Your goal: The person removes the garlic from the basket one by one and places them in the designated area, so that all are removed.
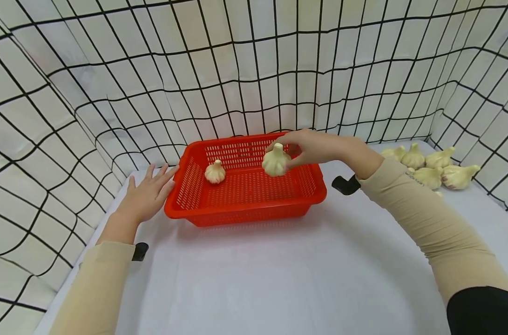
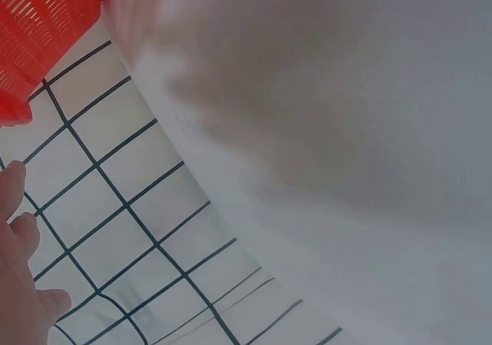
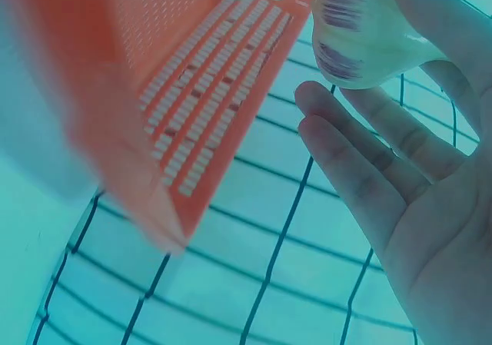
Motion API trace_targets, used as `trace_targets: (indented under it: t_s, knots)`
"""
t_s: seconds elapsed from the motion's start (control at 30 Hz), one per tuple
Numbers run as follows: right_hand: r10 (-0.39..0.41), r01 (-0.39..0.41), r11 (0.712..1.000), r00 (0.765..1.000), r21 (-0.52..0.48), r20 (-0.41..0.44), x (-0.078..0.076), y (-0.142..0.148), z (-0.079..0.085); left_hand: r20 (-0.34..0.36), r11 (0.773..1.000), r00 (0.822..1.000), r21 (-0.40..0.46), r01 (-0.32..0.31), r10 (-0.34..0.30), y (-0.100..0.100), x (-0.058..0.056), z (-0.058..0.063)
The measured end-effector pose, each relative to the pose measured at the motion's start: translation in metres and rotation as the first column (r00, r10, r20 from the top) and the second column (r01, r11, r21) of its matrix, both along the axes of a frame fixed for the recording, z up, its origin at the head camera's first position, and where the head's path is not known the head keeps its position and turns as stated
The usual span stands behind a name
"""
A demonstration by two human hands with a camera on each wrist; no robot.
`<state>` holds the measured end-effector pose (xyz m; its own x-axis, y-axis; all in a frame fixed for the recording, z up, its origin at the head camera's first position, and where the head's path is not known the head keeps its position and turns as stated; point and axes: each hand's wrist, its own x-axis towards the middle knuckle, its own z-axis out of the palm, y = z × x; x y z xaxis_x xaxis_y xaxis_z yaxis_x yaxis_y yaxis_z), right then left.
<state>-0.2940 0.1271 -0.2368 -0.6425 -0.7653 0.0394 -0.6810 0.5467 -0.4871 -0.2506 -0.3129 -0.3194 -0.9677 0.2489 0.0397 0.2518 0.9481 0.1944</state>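
My right hand (image 1: 310,148) pinches a pale garlic bulb (image 1: 275,161), stem upward, over the right half of a red plastic basket (image 1: 245,207). Purple streaks show on that garlic bulb (image 3: 350,30) in the right wrist view, where fingers and thumb of the right hand (image 3: 430,199) are around it. A second garlic bulb (image 1: 215,172) sits inside the basket toward its left end. With fingers straight and spread, my left hand (image 1: 146,195) is at the basket's left rim; whether it presses there I cannot tell. Only part of the left hand (image 2: 23,276) appears in the left wrist view.
Several garlic bulbs (image 1: 430,167) lie grouped on the white table (image 1: 245,279) at the right. Black wire mesh (image 1: 254,79) backed with white sheeting rises behind the basket and along both sides.
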Motion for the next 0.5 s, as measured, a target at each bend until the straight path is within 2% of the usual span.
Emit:
trace_targets:
  t_s: [0.17,0.4,0.5]
  knots:
    - [-0.036,0.036,0.999,0.999,-0.012,0.036,0.008,0.026,0.0,0.002,1.0,1.0,-0.001,0.0,0.0,0.0,0.0,0.0]
    - [-0.133,0.133,0.991,0.99,-0.003,0.045,0.019,0.063,-0.005,0.005,1.0,1.0,-0.004,-0.004,0.004,0.0,-0.002,-0.001]
    - [-0.147,0.148,0.989,0.988,-0.024,0.05,0.022,0.078,-0.007,0.005,1.0,1.0,-0.006,-0.004,0.004,-0.001,-0.003,-0.001]
